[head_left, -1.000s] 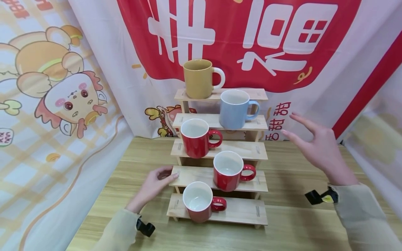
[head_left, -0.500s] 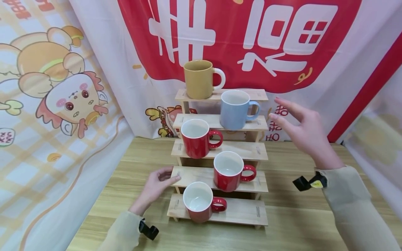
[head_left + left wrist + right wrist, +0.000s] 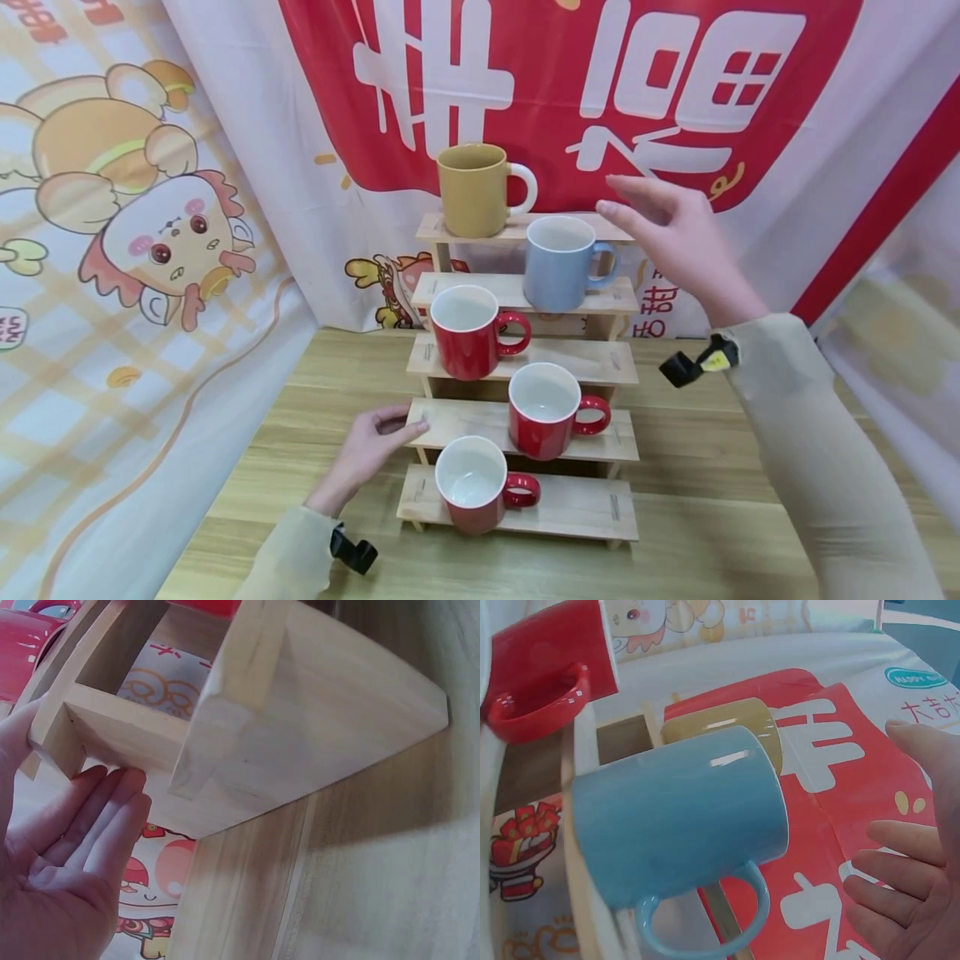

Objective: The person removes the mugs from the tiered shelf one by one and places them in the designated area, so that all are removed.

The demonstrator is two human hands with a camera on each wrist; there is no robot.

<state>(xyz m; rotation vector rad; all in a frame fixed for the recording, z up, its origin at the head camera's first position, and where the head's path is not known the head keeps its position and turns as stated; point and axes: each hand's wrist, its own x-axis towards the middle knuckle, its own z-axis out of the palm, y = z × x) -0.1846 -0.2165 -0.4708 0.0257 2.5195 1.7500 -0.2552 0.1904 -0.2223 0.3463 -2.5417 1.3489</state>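
A stepped wooden stand (image 3: 577,360) holds the mugs on its tiers. My left hand (image 3: 369,446) is at the left end of the second-lowest board, its thumb on top and fingers (image 3: 112,817) below the edge. My right hand (image 3: 678,237) is in the air by the right end of the top tier, thumb and fingers apart, holding nothing. Nearest to it is the light blue mug (image 3: 558,271), its handle towards the right. A mustard mug (image 3: 474,196) with a white handle stands on the top tier, partly hidden behind the blue one in the right wrist view.
Three red mugs with white insides stand lower down: one red mug (image 3: 467,342) on the middle tier, another red mug (image 3: 545,417) below it, and the lowest red mug (image 3: 480,492) in front. Printed cloth (image 3: 360,208) hangs behind the wood-grain table (image 3: 697,467).
My right hand has moved left and up, from beside the stand to the right end of the top tier. The left hand keeps its place, and the mugs stand as before.
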